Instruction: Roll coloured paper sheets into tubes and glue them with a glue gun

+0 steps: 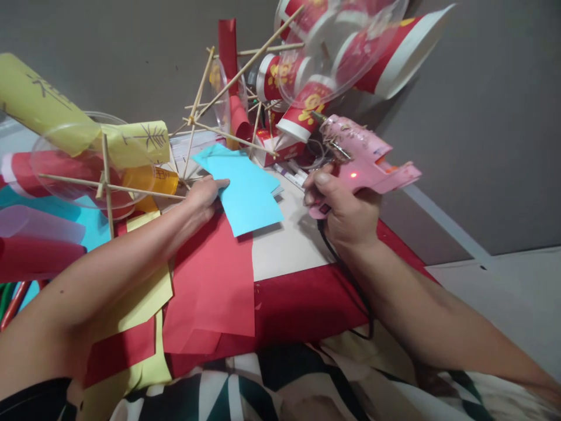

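Note:
My left hand (205, 200) pinches the left edge of a light blue sheet of paper (253, 202), held over the white tabletop (284, 251). In my right hand (348, 213) is a pink hot glue gun (357, 149), gripped by its handle, with a red light glowing on its side. Its nozzle points up and left, near a red and white paper cup (309, 108). From the handle a black cord (346, 266) hangs down. Beneath my left hand and the blue paper lies a red sheet of paper (214, 280).
A frame of thin wooden sticks (191, 121) stands behind my left hand. Several paper cups with clear plastic discs (372, 52) rise at the back right. Yellow paper rolls (48, 102) and coloured sheets crowd the left. Pens (291, 175) lie near the glue gun.

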### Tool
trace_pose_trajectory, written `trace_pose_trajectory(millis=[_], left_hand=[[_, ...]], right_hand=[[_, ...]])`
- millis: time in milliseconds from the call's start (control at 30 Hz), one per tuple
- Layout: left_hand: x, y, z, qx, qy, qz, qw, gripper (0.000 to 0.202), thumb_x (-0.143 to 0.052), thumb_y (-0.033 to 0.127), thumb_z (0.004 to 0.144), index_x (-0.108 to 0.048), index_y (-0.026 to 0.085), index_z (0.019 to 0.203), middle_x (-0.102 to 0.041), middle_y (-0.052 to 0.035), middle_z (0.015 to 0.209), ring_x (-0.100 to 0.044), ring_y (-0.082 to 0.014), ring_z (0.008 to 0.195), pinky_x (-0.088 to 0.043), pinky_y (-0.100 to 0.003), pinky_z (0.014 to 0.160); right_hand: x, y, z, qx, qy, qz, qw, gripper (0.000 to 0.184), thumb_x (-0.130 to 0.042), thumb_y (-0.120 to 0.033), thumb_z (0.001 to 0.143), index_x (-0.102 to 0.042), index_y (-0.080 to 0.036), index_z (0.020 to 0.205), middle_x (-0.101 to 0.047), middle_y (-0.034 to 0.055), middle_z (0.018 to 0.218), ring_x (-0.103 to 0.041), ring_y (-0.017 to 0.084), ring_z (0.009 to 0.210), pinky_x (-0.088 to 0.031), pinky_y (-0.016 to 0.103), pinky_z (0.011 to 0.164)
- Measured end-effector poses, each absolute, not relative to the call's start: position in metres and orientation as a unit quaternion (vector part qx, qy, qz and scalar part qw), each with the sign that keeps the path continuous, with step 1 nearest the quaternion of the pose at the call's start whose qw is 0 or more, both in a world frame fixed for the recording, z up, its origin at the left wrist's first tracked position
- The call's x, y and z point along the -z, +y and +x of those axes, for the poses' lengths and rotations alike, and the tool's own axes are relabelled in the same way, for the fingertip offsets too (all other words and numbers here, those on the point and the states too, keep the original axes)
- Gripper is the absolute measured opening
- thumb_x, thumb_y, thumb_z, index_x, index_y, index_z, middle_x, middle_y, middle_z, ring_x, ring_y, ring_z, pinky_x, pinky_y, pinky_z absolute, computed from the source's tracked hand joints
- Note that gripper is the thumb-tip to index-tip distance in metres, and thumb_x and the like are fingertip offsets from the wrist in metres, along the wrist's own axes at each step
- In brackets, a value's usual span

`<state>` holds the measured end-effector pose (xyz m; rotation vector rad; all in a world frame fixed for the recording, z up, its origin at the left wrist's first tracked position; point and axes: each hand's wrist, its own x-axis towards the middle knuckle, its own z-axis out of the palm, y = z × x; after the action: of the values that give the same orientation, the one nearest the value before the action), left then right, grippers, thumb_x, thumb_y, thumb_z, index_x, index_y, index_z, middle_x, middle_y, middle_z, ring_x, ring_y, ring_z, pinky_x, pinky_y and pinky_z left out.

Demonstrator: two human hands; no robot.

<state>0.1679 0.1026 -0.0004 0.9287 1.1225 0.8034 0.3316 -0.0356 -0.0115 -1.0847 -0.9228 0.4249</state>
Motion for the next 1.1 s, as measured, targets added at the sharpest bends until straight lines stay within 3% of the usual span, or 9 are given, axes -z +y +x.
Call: trace_pose_trajectory(millis=[267,500,767,1100], left_hand=[[-0.013,0.06,0.122,-0.294,0.385,0.415,0.77,0.014,-0.068,0.003,0.082,-0.07,0.013,0.092,-0.076,-0.0044,0.083,-0.069,-0.0128,0.068,-0.059,-0.025,0.067],[0.001,0.046,0.1,-0.243,0.289,0.443,0.813,0.039,-0.09,0.024,0.068,-0.072,0.014,0.101,-0.079,-0.008,0.093,-0.072,-0.0166,0.074,-0.059,-0.028,0.073],[0.016,0.049,0.101,-0.236,0.25,0.455,0.821,0.042,-0.089,0.023,0.069,-0.072,0.015,0.108,-0.079,-0.0104,0.102,-0.074,-0.0189,0.083,-0.058,-0.03,0.081],[0.019,0.046,0.1,-0.216,0.246,0.458,0.826,0.049,-0.087,0.023,0.07,-0.07,0.014,0.115,-0.077,-0.0115,0.108,-0.074,-0.02,0.09,-0.057,-0.031,0.085]], right_hand=[[0.005,-0.032,0.33,-0.171,-0.343,-0.564,0.731,0.015,-0.073,-0.034,0.075,-0.064,-0.023,0.07,-0.06,-0.0025,0.062,-0.054,0.013,0.055,-0.04,0.026,0.046],[-0.007,-0.033,0.326,-0.232,-0.338,-0.586,0.699,0.02,-0.075,-0.037,0.069,-0.063,-0.021,0.069,-0.062,-0.0019,0.062,-0.053,0.012,0.054,-0.037,0.025,0.045],[0.002,-0.04,0.324,-0.331,-0.417,-0.531,0.659,0.027,-0.081,-0.043,0.071,-0.066,-0.021,0.075,-0.06,-0.0026,0.071,-0.052,0.012,0.063,-0.043,0.028,0.061],[-0.005,-0.047,0.315,-0.417,-0.415,-0.497,0.638,0.032,-0.083,-0.047,0.067,-0.065,-0.022,0.071,-0.058,-0.0021,0.066,-0.05,0.013,0.06,-0.042,0.028,0.059]])
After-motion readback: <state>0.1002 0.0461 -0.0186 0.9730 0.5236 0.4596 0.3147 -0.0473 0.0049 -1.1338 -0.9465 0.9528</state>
